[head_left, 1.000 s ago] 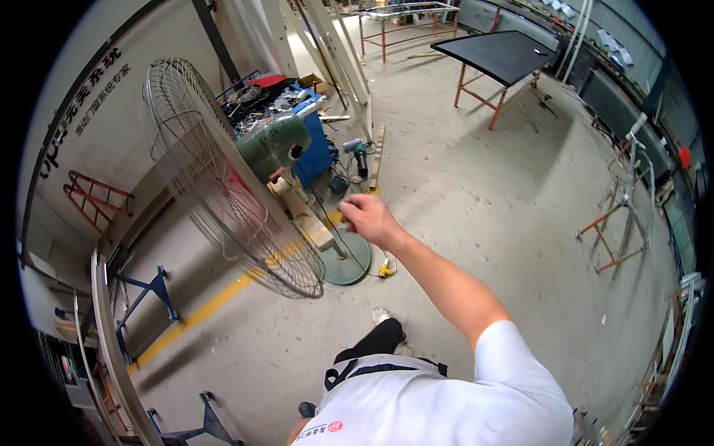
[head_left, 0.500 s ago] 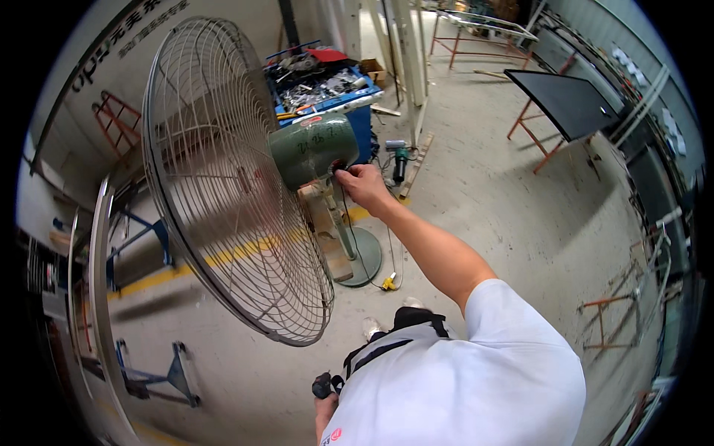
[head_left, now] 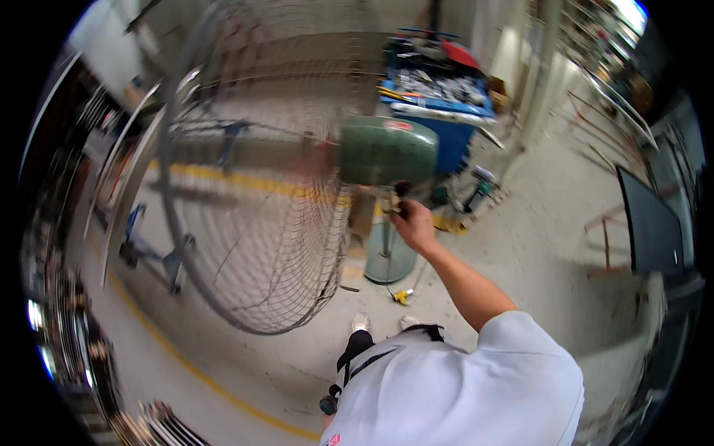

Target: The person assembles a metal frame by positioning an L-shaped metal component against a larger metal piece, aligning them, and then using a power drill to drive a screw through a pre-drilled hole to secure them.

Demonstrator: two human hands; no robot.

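A large pedestal fan stands in front of me, with a wire cage, a green motor housing and a round green base. My right hand reaches to the pivot just under the housing. Its fingers are closed there around a small part that they mostly hide. Low at my side, my left hand is nearly covered by my white shirt. A dark handheld tool with a rounded end juts from it; its exact kind cannot be made out.
Behind the fan is a blue cart heaped with metal parts. A corded power tool and a yellow plug lie on the floor. A dark panel rests on a red stand at right; metal frames and blue stands are at left.
My view has turned left, so the fan and cart appear farther right. My right hand has shifted from the back of the motor housing down to the pivot. The left hand keeps the dark tool.
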